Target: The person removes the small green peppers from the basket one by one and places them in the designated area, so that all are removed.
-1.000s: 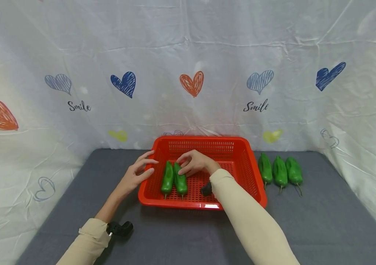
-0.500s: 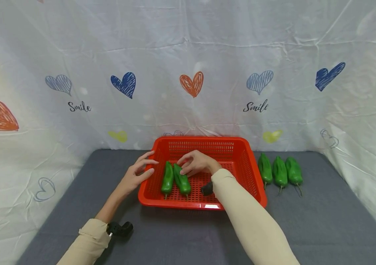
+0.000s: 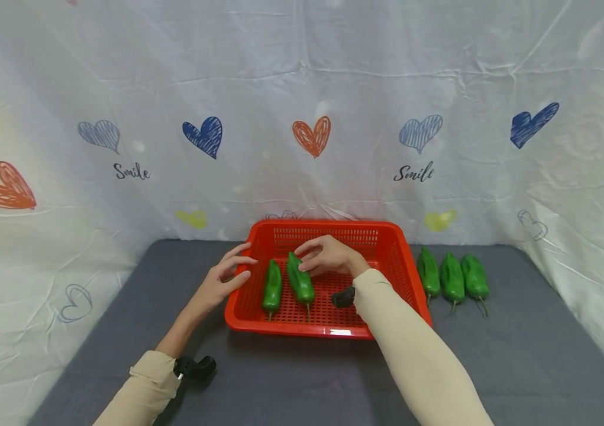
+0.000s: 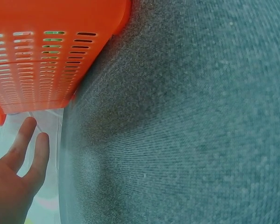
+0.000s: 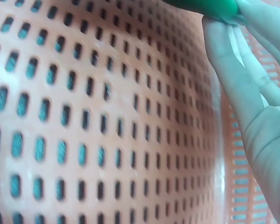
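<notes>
In the head view, a red plastic basket (image 3: 333,331) with slotted walls stands at the middle of the table. My right hand (image 3: 328,255) reaches into it and pinches a green pepper (image 3: 302,284) near its upper, pointed end, the stem toward me. The right wrist view shows the fingers (image 5: 228,65) at one end of that pepper, close over the slotted floor. Another green pepper (image 3: 272,287) lies along the basket's left side. At the left rim, my left hand (image 3: 222,281) has its fingers spread, fingertips right at the edge; the left wrist view shows two straight fingers.
Right of the basket, three more green peppers (image 3: 453,277) lie in a row on the grey tablecloth (image 3: 525,349). A white curtain (image 3: 355,89) printed with hearts hangs behind the table. Each wrist carries a small black camera.
The right hand has moved slightly right and up with its pepper, which now sits farther from the left pepper. The left hand stays at the rim.
</notes>
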Demonstrator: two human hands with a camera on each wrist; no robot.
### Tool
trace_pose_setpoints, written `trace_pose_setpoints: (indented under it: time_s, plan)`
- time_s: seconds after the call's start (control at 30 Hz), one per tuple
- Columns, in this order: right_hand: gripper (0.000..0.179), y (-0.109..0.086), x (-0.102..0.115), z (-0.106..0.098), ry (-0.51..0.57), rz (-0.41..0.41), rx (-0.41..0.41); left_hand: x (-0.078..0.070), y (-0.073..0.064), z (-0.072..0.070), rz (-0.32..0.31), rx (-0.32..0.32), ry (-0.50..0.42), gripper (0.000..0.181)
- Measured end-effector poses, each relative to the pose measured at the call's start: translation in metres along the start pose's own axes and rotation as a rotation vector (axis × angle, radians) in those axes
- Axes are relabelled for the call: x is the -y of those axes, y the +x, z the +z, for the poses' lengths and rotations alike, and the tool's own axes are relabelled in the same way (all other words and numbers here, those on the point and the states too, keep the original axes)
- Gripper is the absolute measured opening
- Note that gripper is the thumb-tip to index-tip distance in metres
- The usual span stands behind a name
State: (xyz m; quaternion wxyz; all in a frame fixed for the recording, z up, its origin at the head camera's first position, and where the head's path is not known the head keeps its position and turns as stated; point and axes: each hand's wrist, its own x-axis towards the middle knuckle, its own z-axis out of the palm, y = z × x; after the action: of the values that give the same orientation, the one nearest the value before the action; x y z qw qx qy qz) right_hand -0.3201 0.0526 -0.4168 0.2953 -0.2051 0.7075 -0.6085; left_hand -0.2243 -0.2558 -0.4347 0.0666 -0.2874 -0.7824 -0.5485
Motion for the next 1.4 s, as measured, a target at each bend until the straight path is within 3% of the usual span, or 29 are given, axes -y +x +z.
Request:
trace_pose_setpoints:
  time_s: [0.3, 0.67, 1.4]
  plan:
    - [0.041, -0.011, 0.001, -0.02, 0.099, -0.013, -0.039, -0.001, 0.0, 0.001, -0.002, -0.004, 0.004, 0.03]
    - [0.043, -0.022, 0.007, -0.033, 0.145, -0.023, -0.082, -0.001, 0.0, 0.001, -0.006, -0.005, -0.005, 0.029]
    - [0.045, -0.038, 0.035, -0.034, 0.225, -0.042, -0.239, -0.002, 0.001, 0.002, -0.011, -0.007, 0.003, 0.029]
